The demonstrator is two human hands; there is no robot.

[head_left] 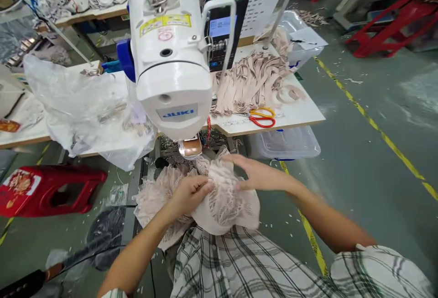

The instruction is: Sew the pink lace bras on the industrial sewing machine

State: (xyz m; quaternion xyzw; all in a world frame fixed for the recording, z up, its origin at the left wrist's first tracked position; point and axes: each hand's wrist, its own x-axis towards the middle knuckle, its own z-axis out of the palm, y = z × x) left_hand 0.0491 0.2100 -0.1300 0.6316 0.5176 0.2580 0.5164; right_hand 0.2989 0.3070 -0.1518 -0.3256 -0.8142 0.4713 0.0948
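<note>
Pale pink lace fabric [226,197] lies bunched over my lap, just below the head of a white sewing machine [174,79]. My left hand [192,193] pinches the lace at its left side, thumb against the fingers. On the right side of the same piece, my right hand [248,172] rests with thumb and fingers apart, touching the cloth. More ruffled lace [157,188] hangs to the left of my left hand. The cloth's upper end reaches up toward the needle area, where the machine head hides the contact.
Cut fabric strips [249,81] are piled on the white table [301,113], with scissors [262,117] at its front. A clear plastic bin [284,143] sits below the tabletop. A plastic bag [85,101] covers the left table. A red stool [68,188] stands at lower left.
</note>
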